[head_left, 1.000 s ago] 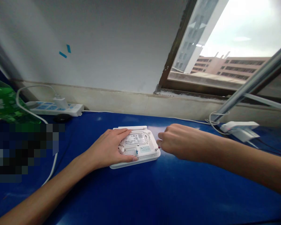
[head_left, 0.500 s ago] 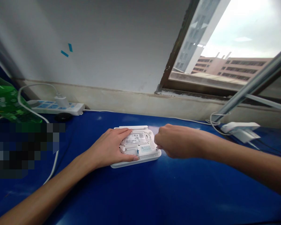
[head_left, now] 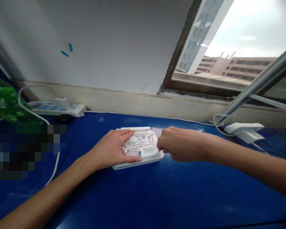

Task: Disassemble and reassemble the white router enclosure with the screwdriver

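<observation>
A white router (head_left: 146, 152) lies underside up on the blue table, its labels and vent holes showing. My left hand (head_left: 114, 148) spans its left part, with the thumb along the near side and the fingers over the far side, holding it in place. My right hand (head_left: 169, 143) is closed in a fist at the router's right end, above its near right corner. Whatever those closed fingers hold, if anything, is hidden. Along the router's far edge lies a white antenna bar (head_left: 135, 128).
At the left are a power strip (head_left: 78, 110) with a white plug (head_left: 62, 102), a black round object (head_left: 64, 119) and a green bottle (head_left: 8, 101). A metal pole (head_left: 248, 86) and another power strip with adapters (head_left: 244, 128) are at the right. A wall and window rise behind.
The view has shifted very slightly. Both hands and the router keep nearly the same places, and the right fist has turned a little at most.
</observation>
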Available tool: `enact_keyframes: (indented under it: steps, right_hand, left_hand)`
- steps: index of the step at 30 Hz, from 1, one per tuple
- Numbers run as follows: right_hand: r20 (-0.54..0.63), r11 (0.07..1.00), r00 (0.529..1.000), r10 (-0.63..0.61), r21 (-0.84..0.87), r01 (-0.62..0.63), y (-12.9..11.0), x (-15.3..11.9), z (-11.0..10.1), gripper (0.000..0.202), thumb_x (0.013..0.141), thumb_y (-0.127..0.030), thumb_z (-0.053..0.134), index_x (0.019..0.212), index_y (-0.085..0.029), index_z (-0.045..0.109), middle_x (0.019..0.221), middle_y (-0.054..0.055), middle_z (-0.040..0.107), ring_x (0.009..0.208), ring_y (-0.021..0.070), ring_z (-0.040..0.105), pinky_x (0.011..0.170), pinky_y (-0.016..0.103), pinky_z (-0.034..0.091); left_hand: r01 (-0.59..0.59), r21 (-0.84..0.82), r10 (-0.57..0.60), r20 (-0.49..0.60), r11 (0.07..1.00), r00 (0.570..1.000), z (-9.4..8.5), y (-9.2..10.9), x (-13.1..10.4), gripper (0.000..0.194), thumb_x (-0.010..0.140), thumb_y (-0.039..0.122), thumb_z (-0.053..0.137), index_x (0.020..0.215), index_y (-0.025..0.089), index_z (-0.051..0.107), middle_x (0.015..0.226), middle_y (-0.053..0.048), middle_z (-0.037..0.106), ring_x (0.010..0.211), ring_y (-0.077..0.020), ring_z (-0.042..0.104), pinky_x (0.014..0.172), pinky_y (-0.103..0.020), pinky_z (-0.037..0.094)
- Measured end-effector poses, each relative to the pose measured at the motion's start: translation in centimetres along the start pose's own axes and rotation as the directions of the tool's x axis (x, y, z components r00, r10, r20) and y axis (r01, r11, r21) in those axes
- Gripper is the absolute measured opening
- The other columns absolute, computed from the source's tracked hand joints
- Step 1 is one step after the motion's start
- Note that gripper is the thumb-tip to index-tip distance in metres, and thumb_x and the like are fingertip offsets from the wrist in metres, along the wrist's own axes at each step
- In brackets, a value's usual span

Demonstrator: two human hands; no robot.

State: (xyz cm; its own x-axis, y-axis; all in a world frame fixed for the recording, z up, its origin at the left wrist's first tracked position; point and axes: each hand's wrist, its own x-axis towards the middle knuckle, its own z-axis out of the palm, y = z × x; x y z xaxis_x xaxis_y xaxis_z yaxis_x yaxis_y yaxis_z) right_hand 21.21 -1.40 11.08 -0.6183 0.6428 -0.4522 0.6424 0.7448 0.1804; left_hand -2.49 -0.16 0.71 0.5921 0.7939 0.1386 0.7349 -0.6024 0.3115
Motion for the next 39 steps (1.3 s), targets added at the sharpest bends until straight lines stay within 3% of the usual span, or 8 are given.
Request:
enact_keyframes:
  steps: [4, 9, 13, 17, 22, 27, 34, 39]
  right_hand:
    - [0.124, 0.973, 0.977, 0.172, 0.135, -0.188, -0.2, 0.6, -0.9, 0.022, 0.087, -0.017, 0.063, 0.103, -0.016, 0.077, 0.089, 0.011, 0.077, 0.064, 0.0195, 0.067, 0.049, 0.026, 0.038]
    - [0.158, 0.999, 0.987, -0.02, -0.022, 0.023, 0.4, 0.6, -1.0, 0.018, 0.085, -0.016, 0.068, 0.102, -0.016, 0.077, 0.087, 0.008, 0.075, 0.062, 0.0172, 0.063, 0.05, 0.027, 0.035]
    - [0.073, 0.942, 0.977, -0.199, -0.26, 0.211, 0.5, 0.4, -0.3, 0.016, 0.083, -0.009, 0.072, 0.097, -0.013, 0.076, 0.085, 0.009, 0.074, 0.063, 0.0164, 0.062, 0.057, 0.029, 0.037]
    - [0.066, 0.916, 0.97, -0.235, -0.32, 0.244, 0.2, 0.3, -0.1, 0.008, 0.084, -0.01, 0.069, 0.089, -0.012, 0.076, 0.08, 0.009, 0.073, 0.061, 0.0172, 0.061, 0.057, 0.03, 0.037]
    - [0.034, 1.0, 0.999, -0.007, -0.018, 0.008, -0.3, 0.5, -0.3, 0.013, 0.086, -0.015, 0.064, 0.088, -0.012, 0.076, 0.076, 0.009, 0.073, 0.054, 0.0141, 0.057, 0.046, 0.025, 0.032]
    - [0.097, 0.954, 0.971, 0.218, 0.188, -0.233, -0.9, 1.2, -0.5, 0.018, 0.087, -0.022, 0.063, 0.093, -0.012, 0.077, 0.077, 0.009, 0.073, 0.048, 0.0125, 0.056, 0.041, 0.024, 0.033]
    - [0.101, 0.962, 0.983, -0.156, -0.21, 0.175, -0.1, 1.1, -0.5, 0.018, 0.078, -0.012, 0.073, 0.095, -0.011, 0.077, 0.084, 0.013, 0.075, 0.064, 0.0203, 0.065, 0.053, 0.029, 0.037]
    - [0.073, 0.975, 0.988, -0.138, -0.163, 0.148, -0.1, 0.8, -0.2, 0.015, 0.081, -0.012, 0.07, 0.094, -0.01, 0.076, 0.083, 0.014, 0.075, 0.064, 0.0201, 0.065, 0.054, 0.028, 0.038]
  left_hand:
    - [0.009, 0.007, -0.009, 0.01, 1.0, 1.0, 0.0, 0.0, 0.1, 0.098, 0.075, 0.083, 0.061, 0.15, 0.021, 0.049, 0.153, -0.011, 0.051, 0.133, -0.036, 0.053, 0.109, -0.047, 0.042]
    - [0.01, 0.001, -0.01, 0.003, 1.0, 1.0, 0.1, -0.1, 0.1, 0.099, 0.075, 0.084, 0.061, 0.15, 0.02, 0.05, 0.153, -0.012, 0.051, 0.133, -0.0363, 0.053, 0.108, -0.047, 0.042]
    - [0.015, 0.01, -0.015, 0.005, 1.0, 1.0, 0.1, -0.1, 0.0, 0.1, 0.074, 0.084, 0.061, 0.15, 0.019, 0.049, 0.153, -0.012, 0.051, 0.133, -0.036, 0.053, 0.108, -0.048, 0.042]
    - [0.025, 0.004, -0.025, 0.008, 1.0, 1.0, 0.1, -0.1, 0.0, 0.101, 0.073, 0.084, 0.061, 0.15, 0.02, 0.049, 0.153, -0.013, 0.05, 0.133, -0.0371, 0.052, 0.108, -0.048, 0.042]
    - [0.021, 0.008, -0.021, 0.002, 1.0, 1.0, 0.1, -0.1, 0.1, 0.1, 0.073, 0.085, 0.061, 0.148, 0.019, 0.051, 0.153, -0.013, 0.051, 0.133, -0.0374, 0.053, 0.108, -0.048, 0.042]
    - [0.003, -0.009, -0.003, -0.003, 1.0, 1.0, 0.2, -0.2, 0.1, 0.096, 0.074, 0.082, 0.063, 0.149, 0.024, 0.051, 0.153, -0.011, 0.051, 0.134, -0.0371, 0.052, 0.108, -0.047, 0.043]
    - [-0.02, 0.004, 0.02, -0.017, 1.0, 1.0, 0.3, -0.4, 0.2, 0.1, 0.074, 0.085, 0.06, 0.149, 0.018, 0.05, 0.151, -0.011, 0.053, 0.132, -0.0352, 0.054, 0.109, -0.046, 0.043]
    - [-0.024, 0.013, 0.024, -0.02, 1.0, 1.0, 0.2, -0.3, 0.1, 0.1, 0.074, 0.085, 0.06, 0.149, 0.018, 0.05, 0.151, -0.011, 0.053, 0.131, -0.0349, 0.055, 0.108, -0.046, 0.044]
